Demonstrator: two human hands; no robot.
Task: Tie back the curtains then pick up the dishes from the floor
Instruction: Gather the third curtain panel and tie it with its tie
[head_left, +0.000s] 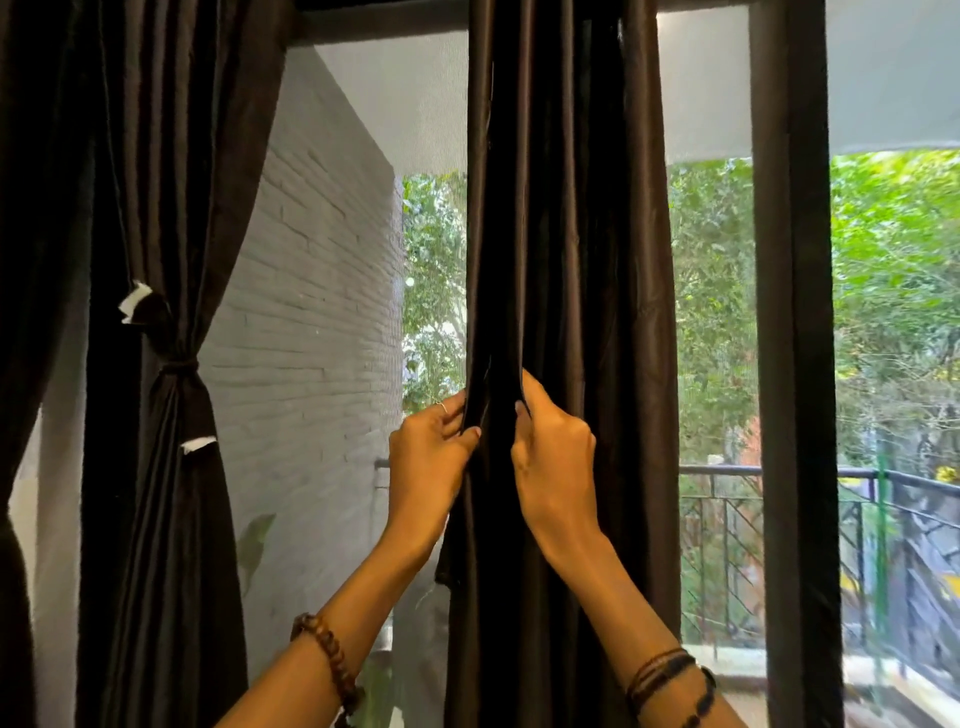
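At centre of the head view: middle curtain (566, 260), dark brown, hanging in loose vertical folds before a mesh-screened window (426, 130). Left hand (428, 457) pinching the curtain's left edge between thumb and fingers; right hand (553, 457) curled round a fold just beside it, thumb side up. Both hands clamped on the fabric, close together but not touching, at about mid-height of the panel. Beaded bracelet (327, 649) on the left wrist, cord bands (670, 675) on the right.

At far left of the same view: left curtain (171, 208), already gathered and cinched by a dark tieback (179, 364), with two white tags (132, 301) showing on it. Beyond the screen: white brick wall (311, 286), balcony railing (727, 470), trees. Dark window frame post (789, 312) at right.

Step in hand, as judged: first half of the task, tying back; one panel done, the middle one being bunched. No tieback for this panel visible, whether hidden in the folds or out of view not determinable. Next move, as judged: drawing the folds into a single bundle, keeping one hand round it, and passing a tie about it with the other. Floor and dishes not in view; second half not yet begun.
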